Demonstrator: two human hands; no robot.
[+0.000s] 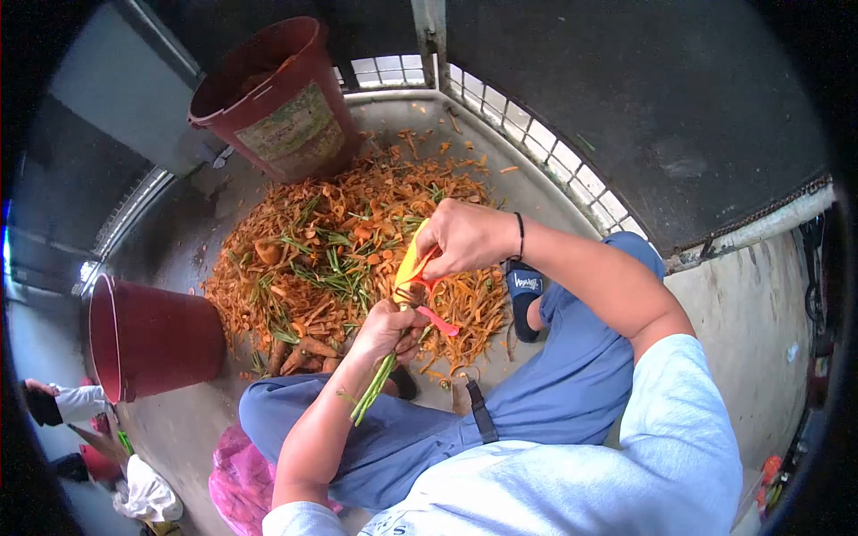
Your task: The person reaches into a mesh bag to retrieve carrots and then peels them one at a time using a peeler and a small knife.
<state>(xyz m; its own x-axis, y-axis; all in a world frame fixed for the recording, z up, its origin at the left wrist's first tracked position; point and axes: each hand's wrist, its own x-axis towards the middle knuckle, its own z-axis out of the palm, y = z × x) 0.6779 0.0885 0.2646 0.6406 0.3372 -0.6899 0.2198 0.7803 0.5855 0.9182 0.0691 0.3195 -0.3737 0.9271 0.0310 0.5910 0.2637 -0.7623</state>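
My left hand [391,329] is closed round the top of a carrot [410,263] whose green stems [374,390] hang down below the fist. The root looks bright yellow and points up and away from me. My right hand [465,239] is closed at its far end, gripping a red peeler [438,322] beside the carrot; the fingers partly hide both. Beneath my hands spreads a large heap of orange peelings [349,241] mixed with cut green stems. Several unpeeled carrots [308,350] lie at the heap's near edge, by my knee.
A tall dark red bucket [299,134] with orange scraps inside stands behind the heap. Another red bucket [165,338] lies tipped at the left. A pink plastic bag [239,478] rests beside my leg. Black panels [626,98] and a low white grille [545,138] bound the floor.
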